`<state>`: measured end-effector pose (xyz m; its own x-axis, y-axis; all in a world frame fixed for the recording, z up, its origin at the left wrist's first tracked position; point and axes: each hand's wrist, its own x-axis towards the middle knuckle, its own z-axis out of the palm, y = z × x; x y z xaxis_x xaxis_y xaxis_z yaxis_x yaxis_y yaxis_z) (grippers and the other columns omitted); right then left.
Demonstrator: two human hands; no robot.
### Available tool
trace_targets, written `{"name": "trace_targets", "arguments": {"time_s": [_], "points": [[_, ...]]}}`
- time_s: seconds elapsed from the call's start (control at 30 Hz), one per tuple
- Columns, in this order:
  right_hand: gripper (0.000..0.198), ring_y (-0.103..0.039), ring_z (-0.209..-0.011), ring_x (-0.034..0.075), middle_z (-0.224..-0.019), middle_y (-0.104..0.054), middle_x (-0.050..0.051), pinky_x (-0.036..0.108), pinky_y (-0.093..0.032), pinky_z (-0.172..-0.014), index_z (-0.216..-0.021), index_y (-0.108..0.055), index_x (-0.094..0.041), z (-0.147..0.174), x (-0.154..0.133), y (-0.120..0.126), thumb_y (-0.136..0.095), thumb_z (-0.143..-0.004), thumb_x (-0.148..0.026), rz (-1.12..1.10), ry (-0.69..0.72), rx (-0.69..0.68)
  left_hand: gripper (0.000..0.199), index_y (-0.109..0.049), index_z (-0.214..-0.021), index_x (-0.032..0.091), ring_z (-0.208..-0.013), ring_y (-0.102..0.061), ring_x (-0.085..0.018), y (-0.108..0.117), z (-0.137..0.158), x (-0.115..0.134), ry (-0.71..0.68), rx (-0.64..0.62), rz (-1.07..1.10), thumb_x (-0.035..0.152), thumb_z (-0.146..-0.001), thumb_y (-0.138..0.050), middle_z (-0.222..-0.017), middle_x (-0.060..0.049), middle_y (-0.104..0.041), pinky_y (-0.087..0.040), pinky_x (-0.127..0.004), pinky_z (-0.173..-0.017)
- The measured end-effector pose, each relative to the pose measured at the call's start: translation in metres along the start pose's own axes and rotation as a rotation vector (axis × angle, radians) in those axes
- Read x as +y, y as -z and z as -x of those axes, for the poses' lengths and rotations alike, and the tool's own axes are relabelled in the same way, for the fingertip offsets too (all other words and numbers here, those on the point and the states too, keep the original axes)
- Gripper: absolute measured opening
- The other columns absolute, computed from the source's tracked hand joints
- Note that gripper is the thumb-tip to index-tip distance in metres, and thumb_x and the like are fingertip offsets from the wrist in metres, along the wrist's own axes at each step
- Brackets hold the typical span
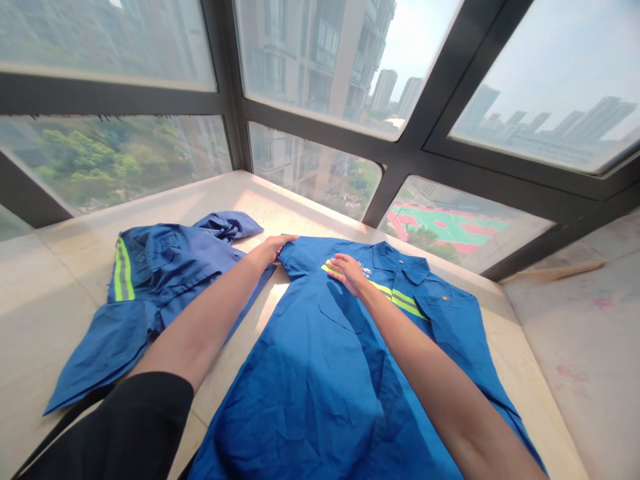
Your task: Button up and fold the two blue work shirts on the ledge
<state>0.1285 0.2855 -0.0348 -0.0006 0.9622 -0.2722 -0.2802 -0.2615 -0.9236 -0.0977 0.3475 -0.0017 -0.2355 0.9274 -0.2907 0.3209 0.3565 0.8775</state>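
Note:
A blue work shirt (310, 347) lies spread out, its collar toward the window and yellow-and-grey reflective stripes across its chest. My left hand (274, 248) is at the end of the shirt's left-side sleeve, fingers closed on the fabric's edge. Over the chest, by the reflective stripe and a white printed logo, my right hand (349, 273) rests with fingers apart and nothing held. To the left lies a second blue garment (173, 257), crumpled and folded, with a reflective band; my left forearm passes over part of it.
Both garments lie on a pale tiled sill (65, 267). Dark window frames (235, 87) with glass panes border it at the back. A pale wall (585, 347) with faint pink flowers stands at the right.

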Motion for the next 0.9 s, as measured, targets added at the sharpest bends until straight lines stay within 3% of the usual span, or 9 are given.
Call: {"name": "trace_targets", "arguments": {"time_s": [0.17,0.27,0.37,0.43,0.5,0.63,0.73,0.8,0.9], "points": [[0.024,-0.069,-0.100,0.017,-0.096,-0.070,0.003,0.031,-0.062,-0.081,-0.090,-0.058,-0.021,-0.002,0.012,0.007,-0.075,-0.075,-0.012,-0.118,-0.008,0.002,0.029,-0.073,-0.096,0.016,-0.077,-0.070,-0.022,-0.015,0.009,0.011,-0.126,0.024,-0.018,0.011,-0.068,-0.069,-0.080,-0.005,-0.074,-0.054,-0.028,-0.066],[0.017,-0.070,-0.100,0.018,-0.094,-0.070,0.004,0.034,-0.061,-0.084,-0.088,-0.058,-0.021,-0.001,0.013,0.013,-0.073,-0.080,-0.019,-0.217,-0.035,-0.021,0.043,-0.073,-0.110,0.021,-0.106,-0.067,-0.022,-0.030,0.033,0.024,-0.479,0.016,-0.123,0.006,-0.072,-0.058,-0.111,-0.003,-0.074,-0.050,-0.028,-0.093],[0.015,-0.070,-0.097,0.019,-0.089,-0.071,0.004,0.035,-0.060,-0.086,-0.087,-0.058,-0.022,0.002,0.010,0.017,-0.064,-0.089,-0.036,-0.286,-0.061,0.005,0.044,-0.070,-0.120,0.022,-0.117,-0.062,-0.023,-0.043,0.070,0.035,-0.852,-0.158,-0.376,0.012,-0.080,-0.055,-0.122,-0.003,-0.071,-0.043,-0.032,-0.106],[0.025,-0.069,-0.099,0.020,-0.090,-0.072,0.004,0.037,-0.059,-0.088,-0.090,-0.060,-0.023,0.005,0.007,0.018,-0.054,-0.093,-0.047,-0.318,-0.017,0.011,0.047,-0.064,-0.130,0.023,-0.115,-0.062,-0.024,-0.048,0.094,0.038,-0.966,-0.340,-0.505,0.022,-0.083,-0.059,-0.124,-0.003,-0.069,-0.043,-0.033,-0.105],[0.037,-0.068,-0.103,0.021,-0.094,-0.073,0.004,0.039,-0.058,-0.091,-0.097,-0.063,-0.024,0.008,0.003,0.018,-0.042,-0.094,-0.055,-0.323,0.063,0.021,0.053,-0.057,-0.137,0.023,-0.117,-0.061,-0.027,-0.050,0.109,0.035,-1.005,-0.390,-0.611,0.033,-0.085,-0.060,-0.127,-0.006,-0.067,-0.043,-0.035,-0.105],[0.063,-0.066,-0.106,0.025,-0.101,-0.074,0.007,0.047,-0.058,-0.088,-0.109,-0.064,-0.023,0.015,-0.010,0.021,-0.023,-0.092,-0.068,-0.310,0.059,0.042,0.049,-0.057,-0.133,0.019,-0.120,-0.059,-0.030,-0.048,0.109,0.015,-0.903,-0.274,-0.752,0.031,-0.086,-0.056,-0.128,-0.011,-0.064,-0.042,-0.037,-0.105],[0.068,-0.068,-0.101,0.028,-0.096,-0.074,0.009,0.051,-0.058,-0.085,-0.109,-0.064,-0.021,0.022,-0.019,0.028,-0.024,-0.090,-0.074,-0.318,-0.025,0.009,0.042,-0.063,-0.122,0.017,-0.117,-0.060,-0.030,-0.047,0.095,-0.005,-0.796,-0.254,-0.655,0.032,-0.083,-0.059,-0.123,-0.012,-0.066,-0.042,-0.037,-0.103],[0.051,-0.070,-0.092,0.026,-0.087,-0.073,0.008,0.048,-0.060,-0.082,-0.103,-0.063,-0.021,0.026,-0.022,0.033,-0.039,-0.092,-0.065,-0.289,-0.088,0.052,0.028,-0.069,-0.103,0.017,-0.109,-0.063,-0.028,-0.048,0.085,-0.014,-0.606,-0.261,-0.446,0.033,-0.082,-0.062,-0.111,-0.011,-0.071,-0.045,-0.033,-0.098],[0.009,-0.069,-0.073,0.019,-0.071,-0.068,0.001,0.038,-0.063,-0.075,-0.090,-0.057,-0.022,0.033,-0.022,0.037,-0.060,-0.090,-0.030,-0.206,-0.191,0.216,0.017,-0.066,-0.079,0.016,-0.090,-0.067,-0.023,-0.057,0.066,-0.013,-0.277,-0.214,-0.145,0.033,-0.082,-0.063,-0.088,-0.010,-0.072,-0.050,-0.029,-0.079]]}}
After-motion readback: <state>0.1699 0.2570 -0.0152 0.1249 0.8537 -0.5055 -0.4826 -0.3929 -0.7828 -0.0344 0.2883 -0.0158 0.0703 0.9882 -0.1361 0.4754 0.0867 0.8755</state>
